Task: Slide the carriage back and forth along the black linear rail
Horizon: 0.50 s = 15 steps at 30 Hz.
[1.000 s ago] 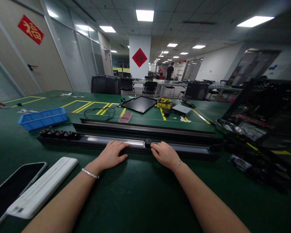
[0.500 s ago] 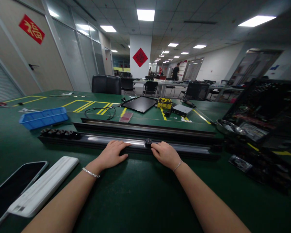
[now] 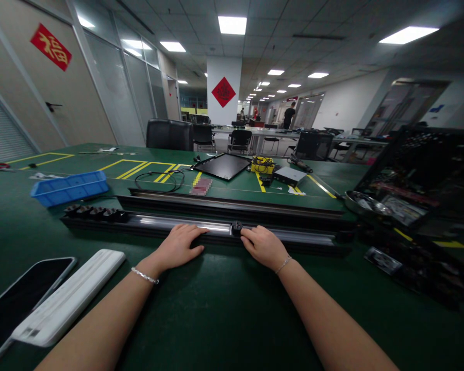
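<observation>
While left hand (image 3: 178,246) lay on black aluminium rail (image 3: 158,222) — fingers spread flat, not gripping — right hand (image 3: 263,247) sat beside small black block (image 3: 236,227), grip unclear.

- green workbench (image 3: 224,314), bearing all of these
- black rail (image 3: 158,223) lengthwise across it
- second rail (image 3: 232,204) just behind the black rail
- blue tray (image 3: 69,188) beyond its left end
- phone (image 3: 23,293) and white bar (image 3: 67,291) in front of it, leftward
- black panel (image 3: 222,166) well beyond it
- metal dish (image 3: 361,202) past its right end

Open-plan assembly workshop: green bench mat (image 3: 216,304) with yellow tape lines (image 3: 131,170), glass partition wall (image 3: 112,93) upper left, desks (image 3: 255,131) and office chairs (image 3: 170,135) beyond, ceiling panel lights (image 3: 232,24).
</observation>
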Tool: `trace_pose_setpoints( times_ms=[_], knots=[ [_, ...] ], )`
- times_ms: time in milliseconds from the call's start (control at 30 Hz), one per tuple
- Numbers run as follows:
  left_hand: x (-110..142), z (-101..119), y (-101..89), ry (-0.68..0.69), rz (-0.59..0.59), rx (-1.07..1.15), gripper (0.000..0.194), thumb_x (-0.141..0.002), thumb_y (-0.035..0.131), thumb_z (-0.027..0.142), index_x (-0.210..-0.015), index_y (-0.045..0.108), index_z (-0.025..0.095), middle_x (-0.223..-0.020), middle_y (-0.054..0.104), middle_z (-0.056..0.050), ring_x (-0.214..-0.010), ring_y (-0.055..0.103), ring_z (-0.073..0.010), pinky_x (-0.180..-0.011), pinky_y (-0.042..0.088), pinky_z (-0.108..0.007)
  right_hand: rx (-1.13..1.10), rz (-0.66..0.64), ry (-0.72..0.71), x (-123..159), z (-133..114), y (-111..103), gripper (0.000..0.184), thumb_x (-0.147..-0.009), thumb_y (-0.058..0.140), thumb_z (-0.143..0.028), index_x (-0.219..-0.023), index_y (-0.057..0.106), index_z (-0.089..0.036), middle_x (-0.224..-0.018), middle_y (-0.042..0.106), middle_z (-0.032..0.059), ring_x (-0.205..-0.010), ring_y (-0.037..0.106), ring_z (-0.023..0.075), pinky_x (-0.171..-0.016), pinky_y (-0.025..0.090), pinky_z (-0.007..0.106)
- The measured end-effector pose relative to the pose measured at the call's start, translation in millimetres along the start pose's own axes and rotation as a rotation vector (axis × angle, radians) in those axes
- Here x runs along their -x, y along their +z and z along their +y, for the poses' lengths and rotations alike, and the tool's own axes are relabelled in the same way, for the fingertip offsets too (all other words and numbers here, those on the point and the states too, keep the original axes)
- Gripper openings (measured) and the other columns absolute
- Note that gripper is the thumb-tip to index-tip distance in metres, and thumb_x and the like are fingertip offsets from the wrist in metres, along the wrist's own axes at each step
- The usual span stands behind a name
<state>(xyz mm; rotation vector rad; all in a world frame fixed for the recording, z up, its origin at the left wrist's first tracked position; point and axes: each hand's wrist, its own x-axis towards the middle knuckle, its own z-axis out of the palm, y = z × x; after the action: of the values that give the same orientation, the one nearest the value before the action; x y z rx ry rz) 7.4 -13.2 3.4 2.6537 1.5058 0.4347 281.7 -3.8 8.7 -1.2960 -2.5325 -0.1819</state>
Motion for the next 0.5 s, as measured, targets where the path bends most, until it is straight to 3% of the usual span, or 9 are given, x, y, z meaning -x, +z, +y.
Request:
trace_pose_setpoints(
  times_ms=[500],
  knots=[
    [0, 0, 0.0, -0.005, 0.000, 0.006, 0.044, -0.081, 0.051, 0.037, -0.123, 0.049, 0.027, -0.111, 0.060, -0.004, -0.105, 0.052, -0.0222, -0.095, 0.031, -0.040, -0.020, 0.029, 0.022, 7, 10, 0, 0.026, -0.091, 0.037, -0.030, -0.087, 0.061, -0.020, -0.078, 0.063, 0.0031, -0.073, 0.050, 0.0148, -0.070, 0.033, 0.026]
  ],
)
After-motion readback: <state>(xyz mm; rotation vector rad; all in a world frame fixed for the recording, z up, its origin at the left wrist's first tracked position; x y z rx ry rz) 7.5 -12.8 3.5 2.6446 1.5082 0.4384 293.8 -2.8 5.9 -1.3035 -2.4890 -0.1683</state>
